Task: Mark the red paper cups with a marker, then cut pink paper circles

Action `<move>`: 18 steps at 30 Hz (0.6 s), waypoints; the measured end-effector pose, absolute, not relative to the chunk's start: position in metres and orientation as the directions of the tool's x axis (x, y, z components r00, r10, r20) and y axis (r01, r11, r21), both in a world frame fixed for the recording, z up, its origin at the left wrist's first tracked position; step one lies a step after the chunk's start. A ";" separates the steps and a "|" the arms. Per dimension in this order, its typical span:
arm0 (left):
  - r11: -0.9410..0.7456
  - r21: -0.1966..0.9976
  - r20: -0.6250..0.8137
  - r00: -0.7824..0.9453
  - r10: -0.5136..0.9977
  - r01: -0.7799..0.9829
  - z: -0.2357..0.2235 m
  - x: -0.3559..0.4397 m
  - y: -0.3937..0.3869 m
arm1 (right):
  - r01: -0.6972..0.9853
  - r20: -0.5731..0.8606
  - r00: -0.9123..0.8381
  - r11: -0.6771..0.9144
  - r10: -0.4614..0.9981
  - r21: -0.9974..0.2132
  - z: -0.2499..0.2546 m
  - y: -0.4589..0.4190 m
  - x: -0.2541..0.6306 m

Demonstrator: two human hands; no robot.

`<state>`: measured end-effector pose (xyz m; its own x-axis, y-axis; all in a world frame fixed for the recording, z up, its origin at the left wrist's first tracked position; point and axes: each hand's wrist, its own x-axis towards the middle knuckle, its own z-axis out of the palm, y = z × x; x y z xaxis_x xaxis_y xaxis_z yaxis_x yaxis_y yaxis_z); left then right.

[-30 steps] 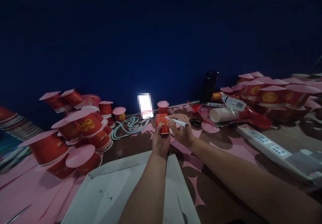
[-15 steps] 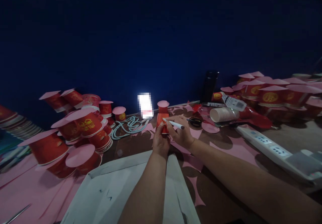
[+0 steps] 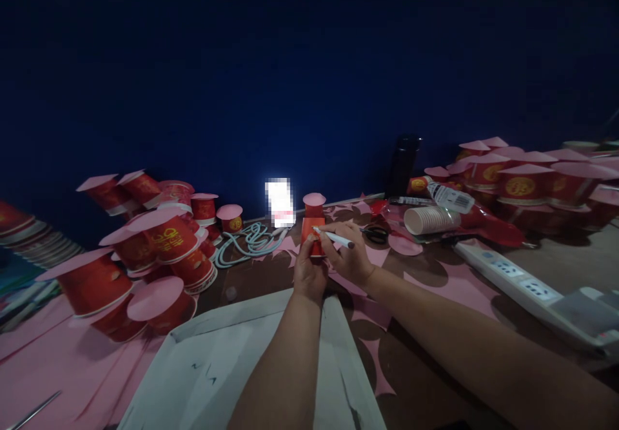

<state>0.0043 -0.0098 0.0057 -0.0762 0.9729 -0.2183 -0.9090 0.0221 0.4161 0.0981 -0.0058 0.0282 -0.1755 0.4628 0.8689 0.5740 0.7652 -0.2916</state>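
Along the left edge leans a stack of red cups [image 3: 41, 243], beside pink paper sheets [image 3: 72, 369] with a thin metal tool [image 3: 39, 409] lying on them. Next comes a pile of red cups topped with pink discs [image 3: 156, 298], some bearing gold print. A white tray [image 3: 207, 359] with 2 small dark marks near its middle lies in front, under the left forearm. Beyond it, a pale blue cable [image 3: 249, 244] is coiled beside a glowing phone [image 3: 280, 203], its screen blurred out.

Near the middle, the left hand [image 3: 310, 278] is closed around the lower part of 1 red cup [image 3: 308, 225], held in front of another disc-topped cup [image 3: 314, 208]. The right hand [image 3: 353, 259] pinches a white marker [image 3: 338, 239] between bent fingers, its tip at the held cup's side; whether it touches, I cannot tell.

Further right are dark-handled scissors [image 3: 376, 234], pink scraps [image 3: 376, 365], a black bottle [image 3: 405, 166], a sideways stack of white cups [image 3: 428, 221], a red bag [image 3: 498, 225], a power strip [image 3: 507, 274] and more disc-topped cups [image 3: 522, 188].
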 end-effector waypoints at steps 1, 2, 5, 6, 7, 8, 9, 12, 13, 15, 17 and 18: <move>0.018 0.415 -0.214 -0.078 0.974 -0.909 0.005 0.004 -0.009 | 0.572 0.870 -0.177 0.768 0.460 -0.289 0.028 -0.006 0.098; 0.014 0.414 -0.207 -0.079 0.975 -0.910 0.005 0.004 -0.009 | 0.569 0.872 -0.179 0.771 0.456 -0.286 0.029 -0.006 0.098; 0.015 0.406 -0.194 -0.070 0.978 -0.914 0.005 0.004 -0.009 | 0.566 0.874 -0.183 0.775 0.451 -0.281 0.029 -0.006 0.098; 0.017 0.405 -0.202 -0.071 0.977 -0.914 0.005 0.004 -0.009 | 0.566 0.873 -0.183 0.775 0.452 -0.282 0.029 -0.006 0.098; 0.018 0.404 -0.211 -0.074 0.975 -0.915 0.005 0.004 -0.009 | 0.567 0.873 -0.180 0.773 0.452 -0.284 0.029 -0.006 0.098; 0.016 0.403 -0.217 -0.079 0.973 -0.915 0.005 0.004 -0.009 | 0.568 0.874 -0.175 0.772 0.453 -0.286 0.029 -0.006 0.098; 0.012 0.401 -0.216 -0.082 0.973 -0.916 0.006 0.004 -0.009 | 0.569 0.875 -0.172 0.771 0.453 -0.287 0.028 -0.006 0.098; 0.003 0.383 -0.198 -0.078 0.977 -0.924 0.007 0.003 -0.009 | 0.569 0.874 -0.171 0.770 0.455 -0.289 0.028 -0.006 0.098; 0.003 0.376 -0.195 -0.076 0.978 -0.927 0.007 0.003 -0.009 | 0.568 0.875 -0.172 0.772 0.452 -0.287 0.028 -0.006 0.098; 0.009 0.370 -0.200 -0.070 0.977 -0.929 0.006 0.003 -0.009 | 0.567 0.879 -0.173 0.775 0.443 -0.279 0.028 -0.006 0.098; 0.012 0.368 -0.204 -0.068 0.977 -0.930 0.005 0.002 -0.009 | 0.565 0.883 -0.173 0.778 0.437 -0.274 0.028 -0.006 0.098; 0.009 0.363 -0.198 -0.067 0.978 -0.932 0.005 0.002 -0.008 | 0.565 0.883 -0.173 0.779 0.436 -0.274 0.028 -0.006 0.098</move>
<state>0.0023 -0.0085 0.0049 -0.0671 0.9780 -0.1977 -0.9317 0.0095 0.3632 0.0982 -0.0057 0.0280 -0.1729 0.4359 0.8832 0.5648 0.7785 -0.2737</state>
